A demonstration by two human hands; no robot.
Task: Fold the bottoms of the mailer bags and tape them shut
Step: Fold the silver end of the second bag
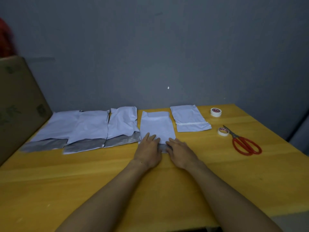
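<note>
Several white mailer bags lie in a row on the yellow table (100,173). My left hand (148,150) and my right hand (181,152) rest flat, fingers together, on the near end of the middle-right bag (157,126), covering its grey flap. Three bags to the left (122,124) (92,126) (60,123) show grey flaps at their near ends. The far-right bag (189,118) has a strip of tape across it. Two tape rolls (216,112) (223,131) and red scissors (244,143) lie to the right.
A cardboard box (18,101) stands at the table's left side, close to the leftmost bag. A grey wall runs behind the table. The table's right edge slopes away past the scissors.
</note>
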